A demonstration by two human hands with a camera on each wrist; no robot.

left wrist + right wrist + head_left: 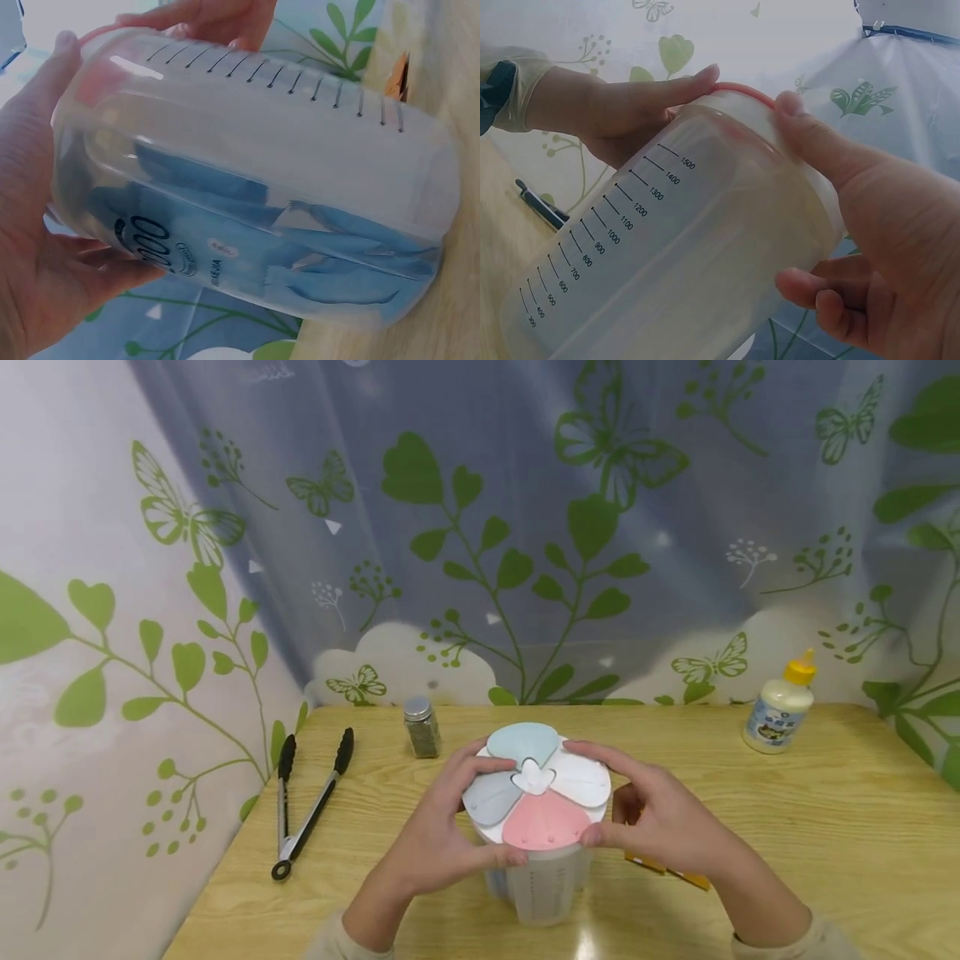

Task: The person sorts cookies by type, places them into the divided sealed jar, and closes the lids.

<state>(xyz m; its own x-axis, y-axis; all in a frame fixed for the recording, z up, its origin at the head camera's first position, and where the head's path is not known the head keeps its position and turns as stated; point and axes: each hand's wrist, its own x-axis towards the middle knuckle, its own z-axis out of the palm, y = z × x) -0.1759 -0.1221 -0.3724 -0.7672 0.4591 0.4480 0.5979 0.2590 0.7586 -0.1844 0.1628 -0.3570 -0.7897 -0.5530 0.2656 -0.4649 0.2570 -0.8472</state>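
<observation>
A translucent storage canister stands on the table in front of me. Its round lid has petal-shaped flaps in light blue, grey, white and pink. My left hand grips the lid's left rim, with the thumb at the front edge. On the opposite side my right hand holds the rim, thumb beside the pink flap, some fingers curled below it. Black measuring marks run down the canister wall. Through another side, the left wrist view shows a blue packet inside; the rest of the contents is unclear.
Black-handled tongs lie spread at the left. A small glass jar with a grey cap stands at the back. At the back right is a bottle with a yellow nozzle. Flat orange pieces lie partly hidden behind my right hand.
</observation>
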